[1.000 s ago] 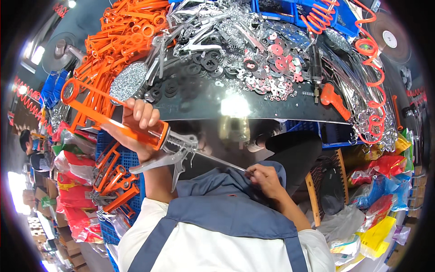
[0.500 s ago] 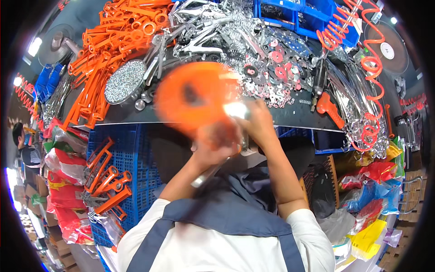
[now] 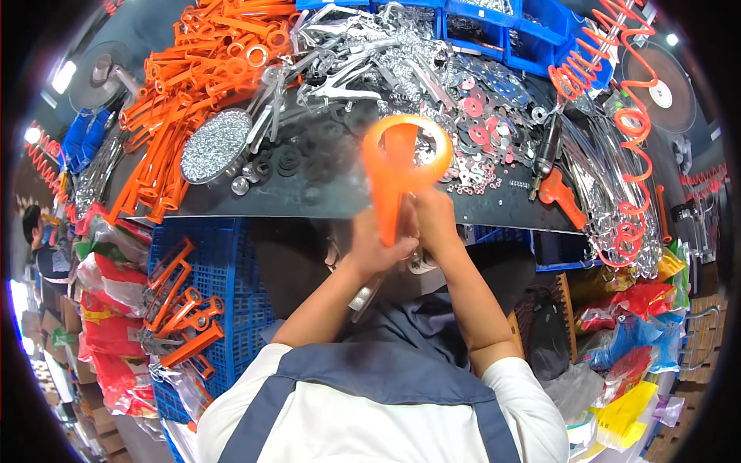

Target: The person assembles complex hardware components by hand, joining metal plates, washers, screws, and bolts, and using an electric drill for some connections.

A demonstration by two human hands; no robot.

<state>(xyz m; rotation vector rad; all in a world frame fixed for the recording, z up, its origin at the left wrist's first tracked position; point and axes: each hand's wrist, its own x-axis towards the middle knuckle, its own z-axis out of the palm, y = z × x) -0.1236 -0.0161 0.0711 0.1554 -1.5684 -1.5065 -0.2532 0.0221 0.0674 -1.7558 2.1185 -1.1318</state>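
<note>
Frame [image 3: 390, 202], orange and ring-ended, is up in front of the worker's chest by the near edge of the table [image 3: 301, 197], ring pointing away from the body. The left hand [image 3: 369, 251] is closed round its shank, thumb drawn in, I'd say to stop the long piece twisting. The right hand [image 3: 434, 220] sits tight beside it, perhaps to steady it; its fingertips are out of sight, so I can't tell how far it is open or whether it grips anything.

The heaps curve round the seat, likely so that each falls within reach: spare frames [image 3: 224, 58] to the left, levers [image 3: 347, 81] in the middle, discs [image 3: 478, 127] right of those, rods [image 3: 594, 177] farther out. A dish [image 3: 216, 147] seems meant to keep small bright bits from scattering. The crate [image 3: 248, 270] stands low on the left, with other orange frames heaped beside it.

Plenty escapes me. The held ring is smeared by blur. A metal end [image 3: 363, 299] pokes out below the left hand toward the lap, and whatever joins it to the frame is covered by the fingers. The dish's bits are too fine to sort by eye, and the bins [image 3: 494, 31] are cut off at the top.
</note>
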